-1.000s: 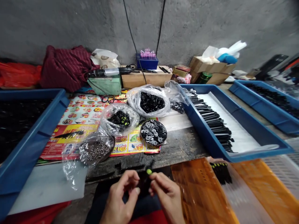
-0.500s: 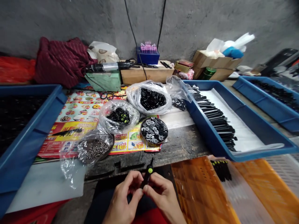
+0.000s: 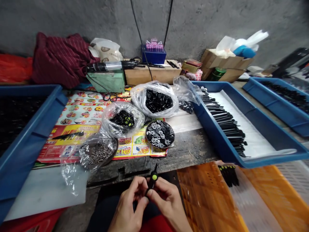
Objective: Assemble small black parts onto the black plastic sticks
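My left hand (image 3: 128,203) and my right hand (image 3: 166,201) both pinch a slim black plastic part (image 3: 153,179) at the bottom centre, over my lap. A lime-green round insert (image 3: 154,177) shows on it, and my fingers hide its lower end. Beyond the bench edge, out of reach of my fingers, lie a clear bag of black pieces (image 3: 122,121), a larger bag of black pieces (image 3: 154,100), a bag of small metal screws (image 3: 98,153) and a round dish of black discs with pale markings (image 3: 160,134).
Blue trays stand at left (image 3: 31,106) and right (image 3: 277,103); the nearer right one (image 3: 224,129) holds rows of black parts on white sheet. An orange tray (image 3: 205,196) with a black bundle (image 3: 228,175) sits at lower right. A printed paper (image 3: 72,148) covers the bench.
The black part now stands upright and sharp between my fingers, where it was lower and blurred a second ago. My hands have drawn closer together, and the bench scene has shifted slightly in view.
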A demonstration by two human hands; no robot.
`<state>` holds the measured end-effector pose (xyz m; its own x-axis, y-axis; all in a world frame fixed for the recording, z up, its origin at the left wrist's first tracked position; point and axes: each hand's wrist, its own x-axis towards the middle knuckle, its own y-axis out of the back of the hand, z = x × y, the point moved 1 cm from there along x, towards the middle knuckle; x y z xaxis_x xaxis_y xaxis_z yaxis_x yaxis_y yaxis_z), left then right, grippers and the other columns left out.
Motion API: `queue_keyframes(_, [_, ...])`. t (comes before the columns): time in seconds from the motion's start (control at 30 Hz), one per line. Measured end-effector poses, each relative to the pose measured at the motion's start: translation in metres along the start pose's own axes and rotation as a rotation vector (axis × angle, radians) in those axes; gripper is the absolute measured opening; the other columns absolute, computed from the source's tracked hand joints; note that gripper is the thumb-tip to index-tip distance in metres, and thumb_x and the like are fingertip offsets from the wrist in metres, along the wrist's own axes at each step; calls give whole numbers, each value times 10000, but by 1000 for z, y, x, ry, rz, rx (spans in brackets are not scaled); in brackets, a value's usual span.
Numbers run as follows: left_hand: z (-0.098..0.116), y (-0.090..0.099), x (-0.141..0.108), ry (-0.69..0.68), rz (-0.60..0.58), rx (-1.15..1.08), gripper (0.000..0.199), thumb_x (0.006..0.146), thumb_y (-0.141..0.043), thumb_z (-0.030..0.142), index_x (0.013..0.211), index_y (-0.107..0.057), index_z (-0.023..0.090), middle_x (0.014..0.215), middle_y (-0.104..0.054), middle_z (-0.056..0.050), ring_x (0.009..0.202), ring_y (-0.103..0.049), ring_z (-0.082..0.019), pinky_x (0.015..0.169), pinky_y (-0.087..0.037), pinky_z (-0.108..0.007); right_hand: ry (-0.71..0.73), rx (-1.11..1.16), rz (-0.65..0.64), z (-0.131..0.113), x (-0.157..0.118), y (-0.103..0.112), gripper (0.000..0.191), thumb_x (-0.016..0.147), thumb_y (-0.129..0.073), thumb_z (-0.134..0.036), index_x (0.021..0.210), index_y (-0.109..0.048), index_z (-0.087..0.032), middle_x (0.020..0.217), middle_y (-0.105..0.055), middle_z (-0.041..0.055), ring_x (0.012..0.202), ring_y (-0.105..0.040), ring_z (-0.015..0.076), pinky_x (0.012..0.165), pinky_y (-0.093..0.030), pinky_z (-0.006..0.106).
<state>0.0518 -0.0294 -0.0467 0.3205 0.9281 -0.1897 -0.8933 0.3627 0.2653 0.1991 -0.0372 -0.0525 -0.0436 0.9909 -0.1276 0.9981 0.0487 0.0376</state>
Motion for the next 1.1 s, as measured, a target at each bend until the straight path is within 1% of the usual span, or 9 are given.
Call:
queue_keyframes(0.17, [1, 2, 0, 12, -7, 11, 81, 866, -490, 161, 892, -463, 232, 787, -515, 13, 696, -552, -153, 649, -478, -218, 22, -18, -24, 0, -1, 0, 218, 859, -610, -300, 697, -655, -160, 684, -553, 28, 738, -554, 210, 697, -442, 282])
queue_keyframes(0.33, [6, 13, 3, 8, -25, 21, 171, 817, -512, 94, 871, -441, 239, 765, -501, 31, 694, -517, -141, 667, -443, -211, 27, -43, -73, 1, -1, 7, 240, 886, -604, -327, 728, -687, -166, 661, -521, 14, 717, -553, 199, 695, -464, 276])
queue_keyframes(0.47, [15, 23, 6, 34, -128, -22, 214, 800, -513, 71, 884, -416, 242, 749, -489, 43, 669, -485, -127, 641, -416, -201, 24, -54, -92, -5, -2, 15, 271, 876, -630, -393, 753, -730, -173, 698, -572, 26, 700, -545, 187, 650, -455, 259])
queue_keyframes(0.53, [19, 25, 7, 62, -190, -104, 228, 794, -520, 80, 901, -404, 244, 756, -494, 44, 682, -489, -125, 649, -419, -203, 20, 13, -129, -7, -2, 20, 310, 855, -651, -458, 775, -752, -176, 770, -618, 46, 741, -565, 195, 657, -462, 261])
queue_keyframes(0.63, [21, 21, 6, 131, -264, -275, 257, 763, -550, 92, 906, -399, 243, 810, -538, 28, 747, -528, -133, 671, -435, -212, -74, 271, -197, -6, 1, 25, 394, 814, -673, -551, 989, -760, -209, 953, -673, 73, 859, -619, 230, 721, -502, 289])
queue_keyframes(0.7, [21, 18, 3, 173, -281, -355, 270, 746, -566, 95, 902, -402, 242, 864, -573, 10, 807, -557, -145, 691, -446, -220, -155, 436, -233, -3, 1, 25, 453, 779, -704, -571, 1059, -746, -218, 978, -700, 77, 864, -644, 234, 730, -515, 299])
queue_keyframes(0.87, [22, 13, -4, 244, -222, -391, 309, 713, -602, 93, 912, -418, 241, 843, -595, 0, 803, -596, -156, 729, -471, -247, -288, 615, -193, 5, -2, 21, 364, 665, -834, -491, 875, -790, -197, 759, -740, 44, 692, -665, 195, 688, -508, 293])
queue_keyframes(1.0, [23, 9, -6, 245, -138, -365, 293, 681, -620, 86, 861, -440, 232, 797, -597, 9, 774, -602, -154, 674, -456, -219, -267, 632, -122, 9, -4, 18, 394, 606, -862, -500, 831, -798, -183, 763, -740, 51, 689, -667, 210, 676, -512, 307])
queue_keyframes(1.1, [24, 5, -6, 215, -118, -345, 258, 703, -605, 94, 851, -442, 229, 815, -627, -1, 801, -613, -162, 674, -454, -218, -259, 632, -96, 10, -4, 16, 384, 618, -853, -505, 828, -799, -188, 722, -730, 40, 675, -657, 194, 676, -497, 290])
